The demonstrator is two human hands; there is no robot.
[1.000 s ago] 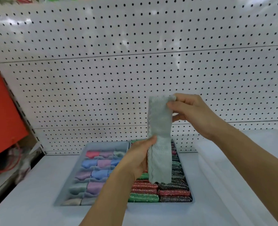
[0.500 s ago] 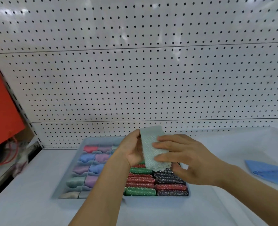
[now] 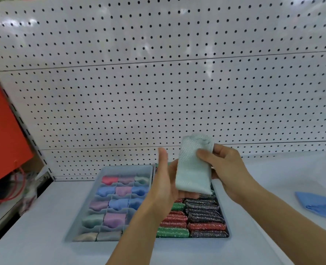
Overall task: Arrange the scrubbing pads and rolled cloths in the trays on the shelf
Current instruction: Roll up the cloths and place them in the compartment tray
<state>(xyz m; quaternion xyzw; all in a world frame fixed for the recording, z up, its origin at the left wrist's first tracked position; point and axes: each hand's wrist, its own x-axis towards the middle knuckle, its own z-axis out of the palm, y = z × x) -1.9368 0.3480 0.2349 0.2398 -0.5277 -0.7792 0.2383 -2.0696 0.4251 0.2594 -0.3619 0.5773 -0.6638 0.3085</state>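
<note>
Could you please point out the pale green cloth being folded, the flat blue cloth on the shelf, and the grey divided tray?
Pale green textured cloth (image 3: 193, 169), head view, middle of its front face.
Flat blue cloth (image 3: 320, 204), head view, its centre.
Grey divided tray (image 3: 125, 167), head view, far rim.

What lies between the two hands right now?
In the head view, a folded pale green cloth sits between them: the right hand grips it by thumb and fingers, and the left hand is open against its other side.
</note>
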